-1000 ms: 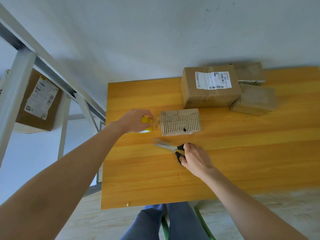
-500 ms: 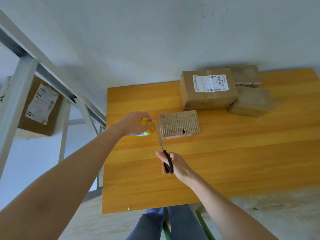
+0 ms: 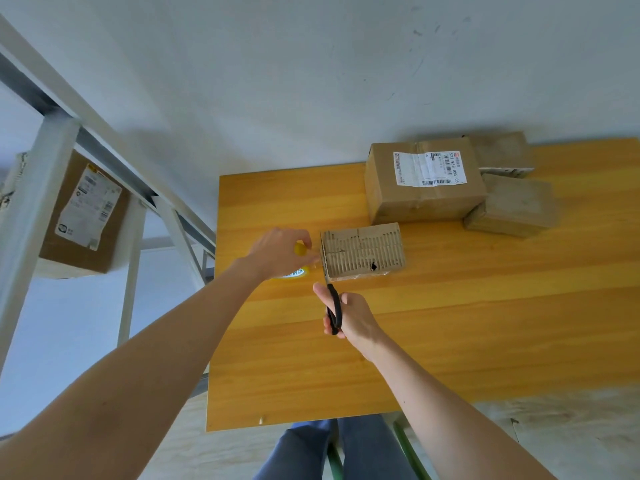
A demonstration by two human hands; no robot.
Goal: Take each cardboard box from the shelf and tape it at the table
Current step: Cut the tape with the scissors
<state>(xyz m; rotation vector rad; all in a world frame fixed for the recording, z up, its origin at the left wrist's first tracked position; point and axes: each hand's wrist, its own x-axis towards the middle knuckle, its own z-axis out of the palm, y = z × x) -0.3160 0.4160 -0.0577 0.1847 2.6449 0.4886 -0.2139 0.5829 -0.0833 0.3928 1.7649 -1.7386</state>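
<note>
A small flat cardboard box with torn, ribbed top lies on the yellow wooden table. My left hand grips a yellow tape roll just left of the box, with clear tape stretched to the box's left edge. My right hand grips black-handled scissors, whose blades point up at the tape beside the box's left edge.
A bigger labelled box and two small flat boxes sit at the table's far side. Another labelled box rests on the metal shelf at left. My knees show below the near table edge.
My right hand picked the scissors up off the table, turned them upright and moved the blades up to the tape at the box's left edge. My left hand stayed on the roll.
</note>
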